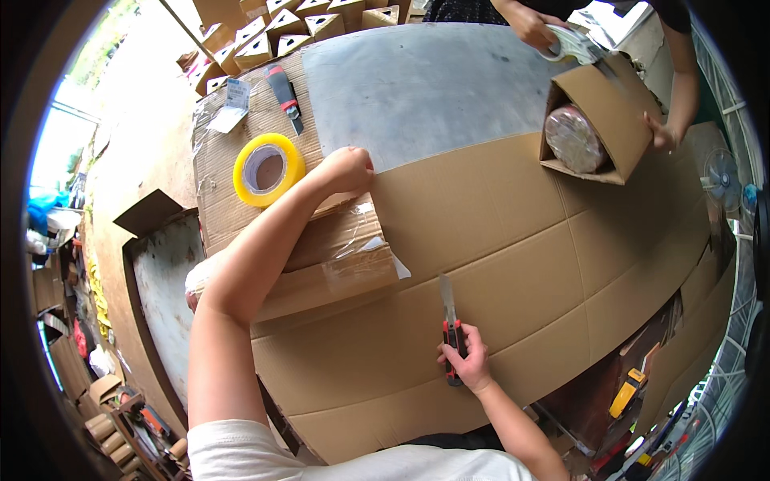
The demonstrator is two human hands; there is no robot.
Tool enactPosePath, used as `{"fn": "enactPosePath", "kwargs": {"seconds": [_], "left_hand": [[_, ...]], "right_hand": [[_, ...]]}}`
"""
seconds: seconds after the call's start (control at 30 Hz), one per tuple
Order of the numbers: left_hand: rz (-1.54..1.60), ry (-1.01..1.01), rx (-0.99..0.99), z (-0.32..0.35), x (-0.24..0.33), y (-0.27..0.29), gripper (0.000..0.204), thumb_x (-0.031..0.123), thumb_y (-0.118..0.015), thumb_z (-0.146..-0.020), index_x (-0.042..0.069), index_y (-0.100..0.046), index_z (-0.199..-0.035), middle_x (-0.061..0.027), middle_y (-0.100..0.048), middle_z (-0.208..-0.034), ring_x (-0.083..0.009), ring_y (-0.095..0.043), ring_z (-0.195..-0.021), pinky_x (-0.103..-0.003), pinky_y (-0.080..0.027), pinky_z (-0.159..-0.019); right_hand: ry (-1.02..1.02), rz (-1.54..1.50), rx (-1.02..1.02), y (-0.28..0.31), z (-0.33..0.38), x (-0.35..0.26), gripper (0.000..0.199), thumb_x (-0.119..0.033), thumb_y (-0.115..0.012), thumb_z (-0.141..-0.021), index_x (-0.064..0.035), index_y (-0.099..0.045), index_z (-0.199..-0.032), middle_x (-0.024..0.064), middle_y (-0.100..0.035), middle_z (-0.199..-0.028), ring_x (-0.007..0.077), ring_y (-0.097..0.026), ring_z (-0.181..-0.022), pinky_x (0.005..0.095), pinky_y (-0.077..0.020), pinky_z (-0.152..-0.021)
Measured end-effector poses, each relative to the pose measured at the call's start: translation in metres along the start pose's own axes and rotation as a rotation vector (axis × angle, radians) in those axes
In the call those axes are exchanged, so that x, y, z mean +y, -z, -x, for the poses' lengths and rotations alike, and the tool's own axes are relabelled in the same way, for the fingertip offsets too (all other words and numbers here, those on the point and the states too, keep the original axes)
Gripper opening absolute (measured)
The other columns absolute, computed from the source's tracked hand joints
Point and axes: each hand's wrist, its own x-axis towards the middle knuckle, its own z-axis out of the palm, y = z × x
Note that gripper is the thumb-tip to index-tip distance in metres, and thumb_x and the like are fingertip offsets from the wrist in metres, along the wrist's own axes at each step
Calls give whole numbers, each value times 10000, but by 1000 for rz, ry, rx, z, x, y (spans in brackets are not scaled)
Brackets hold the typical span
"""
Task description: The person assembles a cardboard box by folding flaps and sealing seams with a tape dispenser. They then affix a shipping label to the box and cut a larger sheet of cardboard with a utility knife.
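Note:
My right hand (469, 359) grips a utility knife (454, 337) with a red and black handle. Its bare blade points away from me above a large cardboard sheet (489, 240). My left hand (347, 170) is curled closed at the sheet's far left edge; whatever its fingers hold is hidden. Below my left forearm lies a folded cardboard box (337, 264) with clear tape and a loose white flap at its right end. A roll of clear tape with a yellow rim (269, 170) lies left of my forearm.
Another utility knife (285, 98) rests near the tape roll. Across the table, a co-worker's hands (525, 24) hold a tape dispenser (573, 46) and a triangular carton (601, 120) with a wrapped roll inside. Triangular cartons (285, 28) stand far left. A yellow tool (627, 393) lies lower right.

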Motion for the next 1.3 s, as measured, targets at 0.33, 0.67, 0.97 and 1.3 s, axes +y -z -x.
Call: {"fn": "enactPosePath", "kwargs": {"seconds": [0.33,0.67,0.97,1.3], "left_hand": [[144,130,-25,5,2,0,255,239,-571,-775,42,-610,-933,-133,-631,-879,-244,-598,-826,-326,-476,-721],[271,76,-30,3,-10,-6,275,246,-602,-793,49,-644,-980,-120,-656,-857,-207,-610,-768,-316,-473,-704],[282,75,-13,5,-7,-4,263,243,-600,-791,54,-657,-964,-126,-658,-830,-211,-613,-739,-321,-474,-694],[301,90,1,7,-5,-4,263,243,-604,-787,55,-656,-963,-152,-651,-873,-246,-613,-787,-340,-469,-736]], "right_hand": [[34,265,-100,-30,-106,-134,544,-59,-431,-852,-60,-238,-1360,111,-567,-745,179,-568,-575,333,-477,-545],[260,755,-140,-56,-145,-148,486,-54,-409,-850,-17,-292,-1321,247,-595,-858,370,-594,-752,443,-461,-689],[237,830,-152,-67,-156,-152,496,-52,-406,-838,-25,-301,-1322,241,-593,-761,371,-594,-709,450,-469,-679],[191,1052,-154,-75,-162,-154,650,21,-415,-748,-67,-224,-1364,209,-594,-747,352,-601,-737,450,-480,-698]]}}
